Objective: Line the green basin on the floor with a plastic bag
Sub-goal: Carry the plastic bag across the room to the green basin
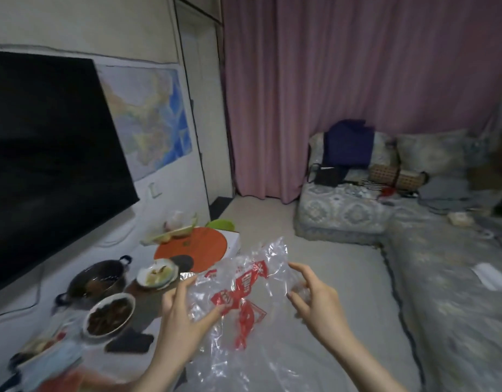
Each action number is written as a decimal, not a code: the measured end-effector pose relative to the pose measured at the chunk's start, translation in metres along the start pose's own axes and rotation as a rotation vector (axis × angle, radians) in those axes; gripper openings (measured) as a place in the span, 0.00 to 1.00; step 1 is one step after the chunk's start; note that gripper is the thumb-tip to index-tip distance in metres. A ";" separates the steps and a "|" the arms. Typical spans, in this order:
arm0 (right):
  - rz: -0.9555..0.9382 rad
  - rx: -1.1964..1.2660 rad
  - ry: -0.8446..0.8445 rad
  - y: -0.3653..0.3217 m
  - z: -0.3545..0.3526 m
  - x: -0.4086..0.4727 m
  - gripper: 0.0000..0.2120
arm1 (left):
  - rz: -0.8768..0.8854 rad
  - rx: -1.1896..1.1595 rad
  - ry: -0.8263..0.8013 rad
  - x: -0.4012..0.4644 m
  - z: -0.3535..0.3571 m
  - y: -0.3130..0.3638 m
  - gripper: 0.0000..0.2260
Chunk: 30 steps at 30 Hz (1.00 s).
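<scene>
Two bare forearms reach forward from the bottom of the view, holding a crumpled clear bag (pixel 244 295) with red print above the floor (pixel 314 292). The left hand (pixel 184 309) pinches the bag's left side between thumb and fingers. The right hand (pixel 314 301) grips the bag's right edge, fingers curled and spread, so the plastic is stretched between the hands. The basin (pixel 221 224) sits farther off, only its rim showing behind an orange disc (pixel 193 247) on a white box. To the left, a pot (pixel 98 281) and two bowls crowd a low surface. To the right, a mattress edge runs along the floor, leaving a bare strip between.
</scene>
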State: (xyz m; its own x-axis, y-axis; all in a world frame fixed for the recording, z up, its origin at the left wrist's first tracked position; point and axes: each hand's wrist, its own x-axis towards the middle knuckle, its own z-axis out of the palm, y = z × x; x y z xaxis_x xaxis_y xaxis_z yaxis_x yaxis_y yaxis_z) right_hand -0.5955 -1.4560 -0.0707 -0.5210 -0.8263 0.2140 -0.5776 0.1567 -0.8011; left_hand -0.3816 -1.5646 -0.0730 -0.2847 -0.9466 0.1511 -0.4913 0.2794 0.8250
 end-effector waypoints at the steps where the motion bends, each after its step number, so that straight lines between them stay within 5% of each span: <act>1: 0.004 -0.009 -0.006 0.013 -0.003 0.029 0.23 | -0.014 -0.009 0.000 0.026 0.018 0.003 0.32; 11: -0.021 -0.173 -0.158 0.085 -0.010 0.323 0.33 | -0.099 -0.084 0.021 0.283 0.147 0.031 0.31; 30: -0.099 -0.257 -0.302 0.248 0.061 0.873 0.31 | -0.273 -0.049 0.047 0.807 0.393 0.013 0.30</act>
State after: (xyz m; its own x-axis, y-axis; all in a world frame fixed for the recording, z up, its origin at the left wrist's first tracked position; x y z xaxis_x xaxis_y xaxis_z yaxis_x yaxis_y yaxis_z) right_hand -1.1552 -2.1713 -0.1162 -0.2690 -0.9600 0.0782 -0.7739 0.1671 -0.6109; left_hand -0.9411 -2.2614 -0.1538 -0.1082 -0.9926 -0.0557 -0.5038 0.0064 0.8638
